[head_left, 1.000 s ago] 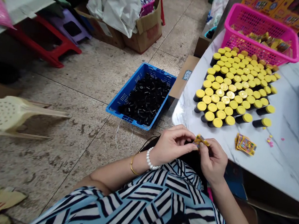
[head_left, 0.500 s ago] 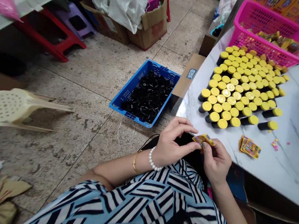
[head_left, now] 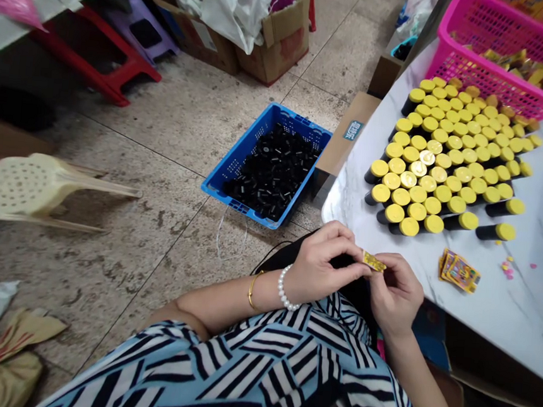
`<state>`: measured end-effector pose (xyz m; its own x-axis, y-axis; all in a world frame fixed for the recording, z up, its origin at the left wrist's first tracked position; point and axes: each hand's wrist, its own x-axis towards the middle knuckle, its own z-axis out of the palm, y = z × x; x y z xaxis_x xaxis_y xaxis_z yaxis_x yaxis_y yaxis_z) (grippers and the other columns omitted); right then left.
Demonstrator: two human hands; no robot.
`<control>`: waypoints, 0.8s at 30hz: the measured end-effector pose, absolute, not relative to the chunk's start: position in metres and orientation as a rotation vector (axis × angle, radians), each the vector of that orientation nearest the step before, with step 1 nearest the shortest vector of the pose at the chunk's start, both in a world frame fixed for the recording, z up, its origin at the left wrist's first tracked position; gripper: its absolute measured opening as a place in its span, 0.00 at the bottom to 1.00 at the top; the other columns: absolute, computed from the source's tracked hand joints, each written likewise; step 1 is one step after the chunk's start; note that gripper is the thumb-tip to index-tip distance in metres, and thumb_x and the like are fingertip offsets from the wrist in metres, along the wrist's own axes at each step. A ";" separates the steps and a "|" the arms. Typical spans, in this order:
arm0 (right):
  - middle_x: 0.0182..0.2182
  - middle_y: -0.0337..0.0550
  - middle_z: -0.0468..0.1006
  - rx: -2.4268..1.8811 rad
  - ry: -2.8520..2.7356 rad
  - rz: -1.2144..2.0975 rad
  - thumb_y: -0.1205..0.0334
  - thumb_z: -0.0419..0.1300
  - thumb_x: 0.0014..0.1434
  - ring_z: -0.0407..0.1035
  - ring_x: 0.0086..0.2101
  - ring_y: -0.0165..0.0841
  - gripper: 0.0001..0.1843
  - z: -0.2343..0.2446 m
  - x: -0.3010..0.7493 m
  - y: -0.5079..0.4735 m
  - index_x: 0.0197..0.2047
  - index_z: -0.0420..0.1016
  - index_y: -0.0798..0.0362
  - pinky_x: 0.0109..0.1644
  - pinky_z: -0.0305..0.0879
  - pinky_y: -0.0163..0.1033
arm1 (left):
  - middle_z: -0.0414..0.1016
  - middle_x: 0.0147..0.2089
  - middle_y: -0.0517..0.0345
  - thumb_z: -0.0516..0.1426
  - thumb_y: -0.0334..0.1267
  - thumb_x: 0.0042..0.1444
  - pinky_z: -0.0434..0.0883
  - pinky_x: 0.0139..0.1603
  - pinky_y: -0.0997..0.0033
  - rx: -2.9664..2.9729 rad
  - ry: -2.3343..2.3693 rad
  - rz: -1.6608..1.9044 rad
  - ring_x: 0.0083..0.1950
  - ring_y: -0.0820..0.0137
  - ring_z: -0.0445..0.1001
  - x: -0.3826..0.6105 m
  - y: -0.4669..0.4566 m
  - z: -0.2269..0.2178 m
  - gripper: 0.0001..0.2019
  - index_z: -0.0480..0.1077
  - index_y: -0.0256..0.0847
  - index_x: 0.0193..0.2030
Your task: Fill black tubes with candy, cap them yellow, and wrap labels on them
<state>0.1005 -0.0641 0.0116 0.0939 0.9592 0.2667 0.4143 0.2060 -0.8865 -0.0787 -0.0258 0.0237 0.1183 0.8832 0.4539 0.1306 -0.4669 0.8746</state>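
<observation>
- Your small yellow piece (head_left: pixel 373 262) sits between both hands, at the table's (head_left: pixel 517 326) near edge, by its left corner.
- Its long axis runs from left fingertips to right thumb — the right end tips slightly toward you.
- Your left hand (head_left: pixel 318 268) pinches one end, thumb and fingers nearly together; your right hand (head_left: pixel 396 297) grips the other (some fingers curl out of sight).
- Your right is nearer the stack of yellow cards (head_left: pixel 460 272), rightward along that edge.
- Half a second ago your left index stood clear and a broad printed face showed; now only a narrow strip does.
</observation>
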 end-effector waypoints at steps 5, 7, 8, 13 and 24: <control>0.35 0.40 0.79 -1.368 -1.629 0.650 0.67 0.65 0.64 0.73 0.33 0.31 0.05 0.026 0.101 -0.063 0.43 0.79 0.50 0.37 0.70 0.38 | 0.83 0.40 0.51 0.69 0.36 0.59 0.78 0.40 0.72 1.655 0.926 1.356 0.38 0.71 0.80 -0.080 -0.028 0.023 0.05 0.83 0.40 0.41; 0.37 0.41 0.78 -1.368 -1.698 0.630 0.67 0.66 0.63 0.71 0.32 0.31 0.09 0.038 0.106 -0.062 0.46 0.79 0.49 0.35 0.69 0.38 | 0.85 0.39 0.50 0.68 0.36 0.60 0.78 0.36 0.74 1.444 0.911 1.231 0.34 0.71 0.81 -0.083 -0.027 0.024 0.05 0.83 0.38 0.40; 0.39 0.43 0.78 -1.388 -1.703 0.577 0.65 0.67 0.61 0.70 0.32 0.31 0.11 0.044 0.110 -0.061 0.49 0.79 0.49 0.34 0.68 0.39 | 0.85 0.37 0.49 0.68 0.38 0.60 0.76 0.31 0.75 1.309 0.907 1.147 0.31 0.73 0.79 -0.084 -0.025 0.024 0.06 0.83 0.37 0.40; 0.42 0.49 0.80 -1.588 -1.667 -0.150 0.56 0.74 0.56 0.74 0.42 0.40 0.15 0.043 0.128 -0.032 0.41 0.75 0.50 0.41 0.70 0.42 | 0.86 0.37 0.47 0.71 0.47 0.55 0.59 0.17 0.80 0.799 0.848 0.772 0.19 0.82 0.63 -0.082 -0.009 0.023 0.19 0.83 0.36 0.47; 0.45 0.46 0.81 -1.221 -0.859 0.809 0.57 0.69 0.60 0.78 0.38 0.35 0.22 0.040 0.121 -0.052 0.58 0.78 0.49 0.37 0.79 0.41 | 0.68 0.21 0.65 0.76 0.44 0.44 0.49 0.16 0.85 0.390 0.793 0.745 0.17 0.85 0.57 -0.068 0.014 0.035 0.21 0.78 0.33 0.39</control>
<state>0.1207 -0.0521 0.0404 0.4563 0.8823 0.1160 -0.0628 0.1619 -0.9848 -0.0678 0.0142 0.0353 0.4711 0.7279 -0.4982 -0.4517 0.6842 0.5725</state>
